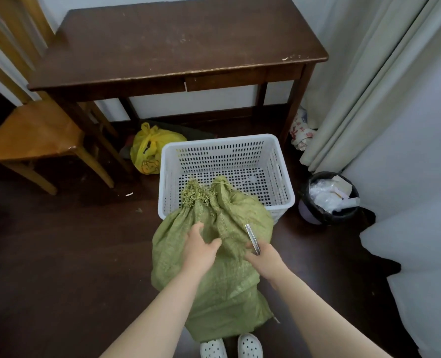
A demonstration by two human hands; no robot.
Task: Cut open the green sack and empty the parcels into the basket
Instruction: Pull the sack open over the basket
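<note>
A bulging green woven sack [222, 288] stands on the dark floor in front of me. Its tied, frayed top [201, 195] leans over the near rim of the white plastic basket [281, 174]. No parcels show in the basket. My left hand [201, 251] lies on the upper part of the sack, pinching the fabric. My right hand [265, 259] grips a slim metal cutter [252, 239], its blade pointing up along the sack just right of the gathered neck. What the sack holds is hidden.
A dark wooden table [178, 45] stands behind the basket, with a yellow plastic bag [149, 148] under it. A wooden chair [33, 133] is at the left. A black waste bin [330, 197] and pale curtains [369, 81] are at the right. My white shoes [232, 347] show below.
</note>
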